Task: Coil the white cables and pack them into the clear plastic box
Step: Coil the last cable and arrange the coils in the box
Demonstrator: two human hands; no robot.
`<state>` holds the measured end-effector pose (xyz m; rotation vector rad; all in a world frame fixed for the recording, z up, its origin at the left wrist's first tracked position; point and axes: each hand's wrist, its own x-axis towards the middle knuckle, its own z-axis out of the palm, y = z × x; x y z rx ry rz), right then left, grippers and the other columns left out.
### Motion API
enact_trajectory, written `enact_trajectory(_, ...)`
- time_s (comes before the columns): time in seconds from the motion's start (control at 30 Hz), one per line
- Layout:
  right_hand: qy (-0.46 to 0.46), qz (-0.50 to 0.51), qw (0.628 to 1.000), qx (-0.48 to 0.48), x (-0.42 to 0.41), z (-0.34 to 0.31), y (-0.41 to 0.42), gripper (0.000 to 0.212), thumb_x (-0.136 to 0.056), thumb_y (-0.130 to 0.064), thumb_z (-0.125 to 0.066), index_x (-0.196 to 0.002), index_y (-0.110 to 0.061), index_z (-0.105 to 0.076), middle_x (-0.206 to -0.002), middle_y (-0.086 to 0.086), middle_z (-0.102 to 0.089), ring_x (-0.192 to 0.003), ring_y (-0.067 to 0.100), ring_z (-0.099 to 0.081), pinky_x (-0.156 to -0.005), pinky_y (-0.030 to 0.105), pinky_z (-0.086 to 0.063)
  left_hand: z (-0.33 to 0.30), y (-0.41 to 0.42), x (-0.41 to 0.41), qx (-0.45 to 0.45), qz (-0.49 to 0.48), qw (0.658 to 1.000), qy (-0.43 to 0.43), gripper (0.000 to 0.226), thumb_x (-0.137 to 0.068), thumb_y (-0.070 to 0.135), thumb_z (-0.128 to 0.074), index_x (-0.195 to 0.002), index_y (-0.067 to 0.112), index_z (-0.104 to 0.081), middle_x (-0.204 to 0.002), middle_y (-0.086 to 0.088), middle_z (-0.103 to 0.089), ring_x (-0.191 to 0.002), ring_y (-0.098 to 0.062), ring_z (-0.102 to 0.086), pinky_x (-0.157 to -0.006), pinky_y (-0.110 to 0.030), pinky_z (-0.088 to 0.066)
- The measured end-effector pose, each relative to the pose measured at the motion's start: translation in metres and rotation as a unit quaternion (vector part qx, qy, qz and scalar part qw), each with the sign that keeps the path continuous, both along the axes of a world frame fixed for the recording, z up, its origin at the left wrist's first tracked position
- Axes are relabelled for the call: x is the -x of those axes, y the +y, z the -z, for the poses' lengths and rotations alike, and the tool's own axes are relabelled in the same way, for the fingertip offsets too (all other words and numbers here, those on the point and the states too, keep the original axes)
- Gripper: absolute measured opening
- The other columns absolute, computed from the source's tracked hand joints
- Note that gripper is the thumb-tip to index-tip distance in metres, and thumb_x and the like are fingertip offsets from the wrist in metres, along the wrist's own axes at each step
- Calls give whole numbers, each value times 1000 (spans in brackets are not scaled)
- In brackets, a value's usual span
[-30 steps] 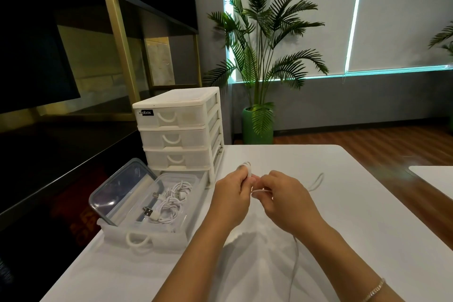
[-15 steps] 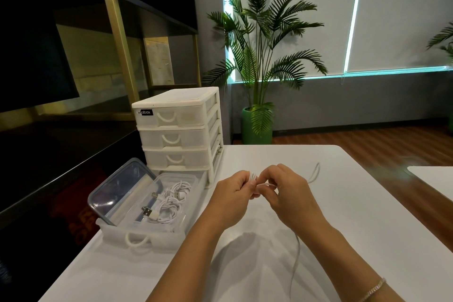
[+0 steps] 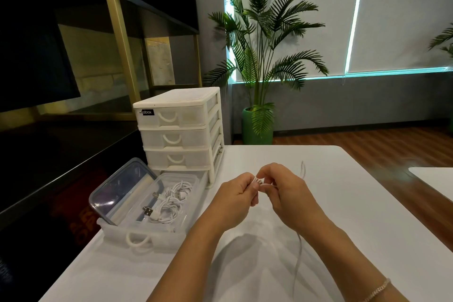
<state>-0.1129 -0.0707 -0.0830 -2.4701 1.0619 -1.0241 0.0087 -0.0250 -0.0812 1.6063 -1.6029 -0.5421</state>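
Both hands pinch the white cable (image 3: pixel 259 182) above the table (image 3: pixel 367 203): the left hand (image 3: pixel 235 201) holds the small coil, the right hand (image 3: pixel 286 193) feeds the loose part. I think equal, tight loops are best, so it fits in the clear plastic box (image 3: pixel 193 193) near the coiled cables (image 3: pixel 169 203).
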Motion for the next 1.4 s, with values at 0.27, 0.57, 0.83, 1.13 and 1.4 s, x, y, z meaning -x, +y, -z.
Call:
enact_trajectory(0.27, 59, 59, 995, 55, 6, 1, -4, 21, -90, -27, -57, -109, -21, -64, -115, -4, -62, -101, 10, -49, -90, 18, -35, 2, -3, -3, 15, -39, 998, -51, 21, -100, 27, -33, -90, 19, -49, -72, 9, -49, -66, -7, -45, -62, -13, -38)
enact_trajectory(0.57, -34, 77, 996, 41, 8, 5, -9, 16, -88, -11, -60, -98, -11, -72, -95, 6, -69, -73, 9, -51, -66, 2, -33, 0, -4, -7, 95, -114, 983, 105, 26, -100, 26, -36, -85, 17, -55, -71, 2, -52, -68, -9, -48, -66, -20, -43)
enact_trajectory(0.83, -81, 125, 988, -33, 10, 9, -15, 22, -93, -10, -51, -107, -10, -68, -107, 5, -69, -94, 16, -62, -82, 13, -38, -7, -2, -9, 123, -89, 935, 321, 32, -100, 19, -37, -76, 16, -58, -57, 4, -45, -61, -12, -40, -68, -22, -39)
enact_trajectory(1.13, -63, 142, 984, -93, 14, 11, -18, 25, -91, -2, -52, -107, -12, -68, -109, 4, -68, -87, 6, -57, -74, 6, -35, -16, 7, -8, 107, 19, 883, 457, 32, -99, 16, -36, -75, 9, -56, -49, 6, -46, -51, -8, -43, -61, -19, -41)
enact_trajectory(1.4, -5, 154, 976, -151, 16, 14, -27, 23, -91, -4, -51, -103, -15, -68, -106, 2, -68, -73, 4, -51, -69, 9, -38, -21, 10, -6, 129, 99, 803, 574, 28, -92, 14, -41, -71, 4, -57, -48, 2, -44, -48, -8, -43, -50, -15, -43)
